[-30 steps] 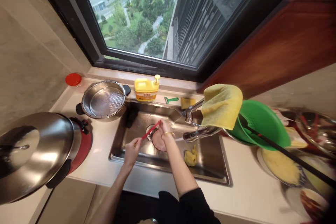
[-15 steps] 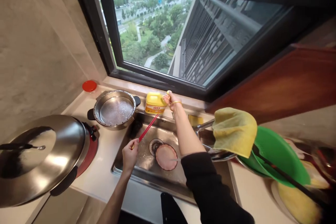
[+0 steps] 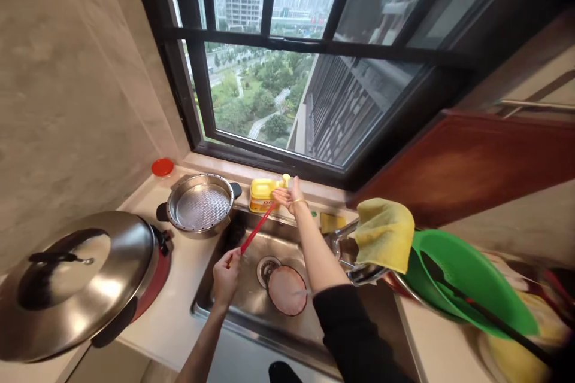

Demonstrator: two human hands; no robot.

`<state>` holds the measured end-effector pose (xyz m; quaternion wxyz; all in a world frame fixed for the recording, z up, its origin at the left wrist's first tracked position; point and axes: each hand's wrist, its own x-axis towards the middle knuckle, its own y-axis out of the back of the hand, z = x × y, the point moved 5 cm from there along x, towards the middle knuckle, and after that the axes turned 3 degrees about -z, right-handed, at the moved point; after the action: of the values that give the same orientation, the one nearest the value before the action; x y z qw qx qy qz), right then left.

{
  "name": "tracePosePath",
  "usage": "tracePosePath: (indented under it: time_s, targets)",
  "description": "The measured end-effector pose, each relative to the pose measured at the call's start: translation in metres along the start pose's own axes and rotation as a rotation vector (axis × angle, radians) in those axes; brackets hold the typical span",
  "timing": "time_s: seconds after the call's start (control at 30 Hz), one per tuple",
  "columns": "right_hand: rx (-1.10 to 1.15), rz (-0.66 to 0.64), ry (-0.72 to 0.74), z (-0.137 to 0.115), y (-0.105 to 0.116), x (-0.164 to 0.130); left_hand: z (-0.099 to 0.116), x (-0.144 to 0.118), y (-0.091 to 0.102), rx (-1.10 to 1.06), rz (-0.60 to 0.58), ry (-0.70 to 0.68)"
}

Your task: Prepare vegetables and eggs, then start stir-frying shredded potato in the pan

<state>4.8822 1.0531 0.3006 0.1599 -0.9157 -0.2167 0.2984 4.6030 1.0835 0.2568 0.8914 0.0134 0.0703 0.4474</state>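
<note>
Red chopsticks [image 3: 255,231] in left hand [image 3: 226,277]

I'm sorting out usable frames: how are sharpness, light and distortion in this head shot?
Head view: daylight from the window lights the scene; glare on the pot lid; strong wide-angle bending at the edges; the green strainer at right is smeared by blur, while the left hand, chopsticks and right hand are fairly sharp.

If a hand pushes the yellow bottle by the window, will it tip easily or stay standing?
The yellow bottle looks squat and wide, so it would probably slide rather than tip. The right hand is at its pump top, where a sideways push tips it most easily. Its plastic may be slippery beside the sink.
</note>
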Motion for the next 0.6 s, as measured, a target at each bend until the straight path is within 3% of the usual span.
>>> tracePosePath:
  time_s: [0.1,0.2,0.27,0.37,0.43,0.6]
  targets:
    - [0.128,-0.109,-0.126,0.043,0.011,-0.035,-0.006,-0.003,-0.008,-0.022,-0.045,0.043]
    - [0.397,-0.242,-0.201,0.09,0.034,-0.063,-0.023,-0.013,-0.016,0.075,-0.105,0.078]
    - [0.594,-0.274,-0.133,0.112,0.058,-0.072,-0.039,-0.025,-0.02,0.126,-0.198,0.12]
    - [0.773,-0.179,0.003,0.143,0.095,-0.079,-0.064,-0.046,-0.02,0.163,-0.334,0.205]
    - [0.797,-0.131,0.0,0.17,0.105,-0.083,-0.074,-0.055,-0.017,0.189,-0.361,0.241]
    - [0.659,-0.169,-0.221,0.219,0.111,-0.092,-0.082,-0.064,-0.018,0.303,-0.396,0.242]
